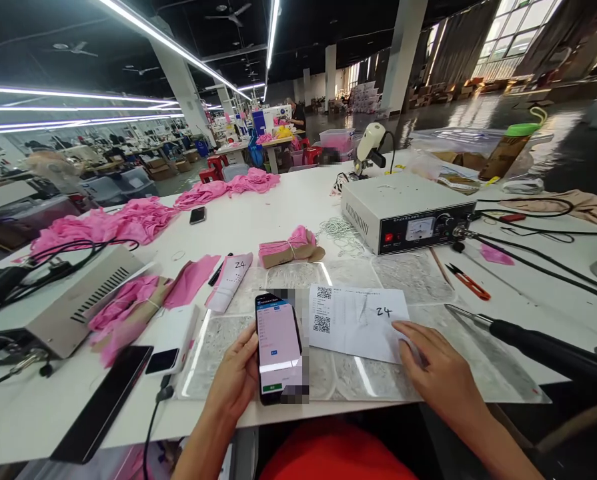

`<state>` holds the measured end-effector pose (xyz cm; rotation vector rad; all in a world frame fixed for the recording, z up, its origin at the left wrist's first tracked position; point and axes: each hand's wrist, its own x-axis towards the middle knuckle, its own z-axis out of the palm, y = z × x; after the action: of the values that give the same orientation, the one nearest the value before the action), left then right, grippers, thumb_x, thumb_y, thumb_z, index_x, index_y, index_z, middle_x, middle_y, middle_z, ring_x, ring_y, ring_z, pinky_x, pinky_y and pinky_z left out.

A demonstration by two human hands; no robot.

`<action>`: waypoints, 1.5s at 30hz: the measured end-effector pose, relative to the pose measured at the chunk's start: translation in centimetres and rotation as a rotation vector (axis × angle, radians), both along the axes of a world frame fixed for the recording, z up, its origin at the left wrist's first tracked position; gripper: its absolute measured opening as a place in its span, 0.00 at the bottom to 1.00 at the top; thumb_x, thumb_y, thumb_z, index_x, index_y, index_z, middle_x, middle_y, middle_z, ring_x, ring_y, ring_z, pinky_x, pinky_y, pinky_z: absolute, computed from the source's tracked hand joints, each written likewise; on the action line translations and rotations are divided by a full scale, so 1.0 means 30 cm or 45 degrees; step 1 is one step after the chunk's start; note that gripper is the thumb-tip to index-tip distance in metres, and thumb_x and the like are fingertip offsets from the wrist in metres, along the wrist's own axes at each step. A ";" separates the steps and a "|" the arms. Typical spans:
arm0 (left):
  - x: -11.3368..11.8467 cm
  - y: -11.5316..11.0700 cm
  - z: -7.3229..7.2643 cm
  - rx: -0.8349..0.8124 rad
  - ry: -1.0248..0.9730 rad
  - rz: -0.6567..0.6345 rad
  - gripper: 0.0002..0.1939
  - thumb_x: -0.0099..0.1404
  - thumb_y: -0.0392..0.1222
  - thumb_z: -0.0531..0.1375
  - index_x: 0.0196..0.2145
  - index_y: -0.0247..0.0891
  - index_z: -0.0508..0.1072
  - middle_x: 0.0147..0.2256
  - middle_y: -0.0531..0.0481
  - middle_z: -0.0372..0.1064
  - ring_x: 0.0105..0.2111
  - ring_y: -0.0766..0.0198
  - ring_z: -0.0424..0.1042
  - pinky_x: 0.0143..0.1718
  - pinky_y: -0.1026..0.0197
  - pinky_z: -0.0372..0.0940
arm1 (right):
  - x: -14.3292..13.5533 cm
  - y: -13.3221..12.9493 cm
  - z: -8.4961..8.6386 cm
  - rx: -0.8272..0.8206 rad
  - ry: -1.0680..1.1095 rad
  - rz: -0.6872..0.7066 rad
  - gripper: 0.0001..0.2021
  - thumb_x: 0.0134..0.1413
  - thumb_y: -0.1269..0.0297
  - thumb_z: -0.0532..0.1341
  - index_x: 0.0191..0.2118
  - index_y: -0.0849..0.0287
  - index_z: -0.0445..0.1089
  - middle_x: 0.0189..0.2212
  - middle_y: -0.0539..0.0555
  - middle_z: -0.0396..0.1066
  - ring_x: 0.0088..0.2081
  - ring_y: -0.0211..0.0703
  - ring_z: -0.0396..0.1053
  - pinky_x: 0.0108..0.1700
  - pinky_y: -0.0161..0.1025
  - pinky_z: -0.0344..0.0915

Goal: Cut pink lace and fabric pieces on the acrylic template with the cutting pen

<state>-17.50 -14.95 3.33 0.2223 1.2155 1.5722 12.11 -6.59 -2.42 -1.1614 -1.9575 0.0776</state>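
Note:
My left hand [239, 370] is closed around a smartphone [278, 343], its lit screen facing me and partly blurred out. The white paper sheet [353, 320] right of the phone carries two QR codes and a handwritten "24". At that sheet's right edge, the fingers of my right hand [431, 363] hold it, index finger on top. Beneath both lies a clear plastic mat [218, 363]. A folded slip [231, 280] marked "24" is beyond the phone, beside a black pen [217, 273]. Behind them sits a tied pink fabric bundle [293, 247].
To the right are a control box [408, 210], orange thread snips [468, 281] and a black-handled tool [528, 340]. On the left stand another box [73, 293], a white power bank [171, 350] and pink fabric [108, 223]. A second phone [197, 215] lies farther back.

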 end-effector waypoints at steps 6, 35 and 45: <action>0.039 0.013 -0.001 0.137 -0.053 -0.106 0.21 0.61 0.31 0.61 0.53 0.33 0.70 0.41 0.43 0.76 0.38 0.61 0.76 0.43 0.62 0.70 | -0.106 -0.102 0.068 -0.930 0.316 0.483 0.17 0.57 0.55 0.57 0.50 0.54 0.70 0.38 0.55 0.76 0.36 0.46 0.75 0.37 0.41 0.74; 0.123 0.013 -0.016 0.260 -0.298 -0.264 0.28 0.63 0.41 0.62 0.60 0.44 0.62 0.49 0.46 0.72 0.50 0.57 0.70 0.52 0.55 0.63 | -0.251 -0.154 0.050 -1.440 0.518 0.961 0.30 0.57 0.51 0.56 0.63 0.56 0.55 0.36 0.56 0.74 0.34 0.47 0.72 0.38 0.45 0.71; 0.149 0.007 -0.046 0.268 -0.295 -0.383 0.26 0.63 0.41 0.62 0.58 0.42 0.64 0.50 0.44 0.71 0.50 0.55 0.70 0.52 0.55 0.62 | -0.242 -0.047 0.122 0.049 0.065 0.493 0.18 0.59 0.62 0.56 0.55 0.48 0.67 0.60 0.56 0.58 0.59 0.55 0.59 0.55 0.54 0.64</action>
<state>-13.04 -14.75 1.94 0.3332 0.7970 1.4161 4.86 -7.99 1.24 -0.7356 -2.1044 0.2684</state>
